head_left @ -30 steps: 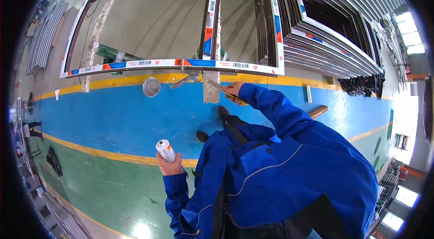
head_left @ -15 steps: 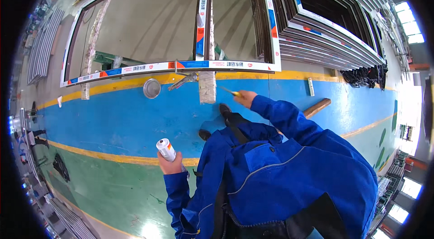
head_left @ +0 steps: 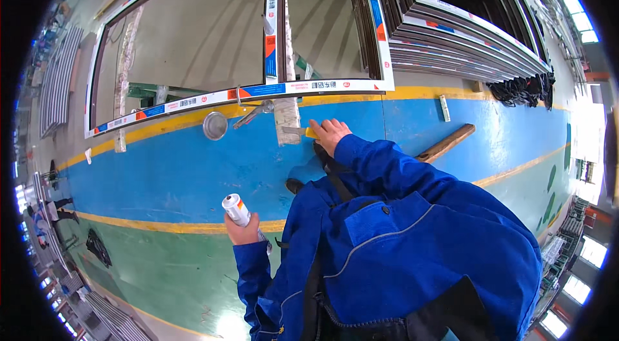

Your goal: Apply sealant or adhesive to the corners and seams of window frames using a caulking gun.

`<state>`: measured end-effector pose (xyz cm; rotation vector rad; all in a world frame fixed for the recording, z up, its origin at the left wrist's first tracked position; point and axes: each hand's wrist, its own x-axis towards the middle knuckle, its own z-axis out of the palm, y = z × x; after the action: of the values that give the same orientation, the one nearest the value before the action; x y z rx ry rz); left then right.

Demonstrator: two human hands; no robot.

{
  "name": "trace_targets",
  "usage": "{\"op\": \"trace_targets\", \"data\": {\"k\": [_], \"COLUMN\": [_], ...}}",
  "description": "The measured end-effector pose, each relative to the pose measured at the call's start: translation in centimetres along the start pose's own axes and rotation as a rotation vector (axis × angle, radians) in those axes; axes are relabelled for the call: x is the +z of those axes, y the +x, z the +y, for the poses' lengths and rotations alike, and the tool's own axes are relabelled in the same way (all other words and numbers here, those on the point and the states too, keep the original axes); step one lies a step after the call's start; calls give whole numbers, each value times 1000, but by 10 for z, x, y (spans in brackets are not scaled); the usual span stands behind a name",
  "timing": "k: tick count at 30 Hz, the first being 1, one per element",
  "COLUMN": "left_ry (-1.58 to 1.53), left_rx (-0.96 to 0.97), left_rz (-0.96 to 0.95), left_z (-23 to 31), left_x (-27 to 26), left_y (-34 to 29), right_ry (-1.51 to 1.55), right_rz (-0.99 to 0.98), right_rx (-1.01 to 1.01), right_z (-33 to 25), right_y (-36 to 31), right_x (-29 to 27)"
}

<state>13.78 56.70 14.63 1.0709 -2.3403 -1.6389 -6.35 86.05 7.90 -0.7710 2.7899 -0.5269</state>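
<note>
My left hand [head_left: 243, 231] is wrapped round a white cartridge [head_left: 236, 209] with an orange label, held upright at the lower left. In front of my body, my right hand [head_left: 333, 136] grips the yellow handle of a putty knife [head_left: 311, 132]. Its flat blade points left and appears over the end of a pale wrapped support bar [head_left: 287, 112]; I cannot tell whether they touch. Beyond lies a large dark window frame [head_left: 309, 87] with printed protective film, resting on such bars. A metal tool [head_left: 255, 112] hangs at its near edge beside a round metal cup [head_left: 215, 125].
More dark frames [head_left: 464, 34] are stacked at the upper right. On the blue floor [head_left: 167, 180] lie a wooden block [head_left: 447, 143] and a pale tube [head_left: 445, 109]. A black bundle [head_left: 523, 92] sits near the stack. Another person [head_left: 55, 210] is at the far left.
My right hand has moved left with the putty knife, whose blade now shows broadside near the support bar. The left hand still holds the cartridge in about the same place. The view has shifted slightly.
</note>
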Motion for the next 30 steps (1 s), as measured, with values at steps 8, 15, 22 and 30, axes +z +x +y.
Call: {"op": "trace_targets", "data": {"k": [8, 15, 22, 30], "left_ry": [60, 44, 115, 119], "left_rx": [31, 2, -22, -2], "left_rz": [0, 5, 6, 14], "left_z": [-13, -25, -21, -16], "left_x": [1, -3, -6, -8], "left_y": [3, -4, -3, 0], "right_ry": [-43, -24, 1329, 1386], "right_rz": [13, -131, -430, -473], "right_rx": [-9, 67, 541, 595], "right_z": [2, 31, 2, 15], "right_y": [-10, -43, -2, -5], "right_x": [-4, -4, -11, 9]}}
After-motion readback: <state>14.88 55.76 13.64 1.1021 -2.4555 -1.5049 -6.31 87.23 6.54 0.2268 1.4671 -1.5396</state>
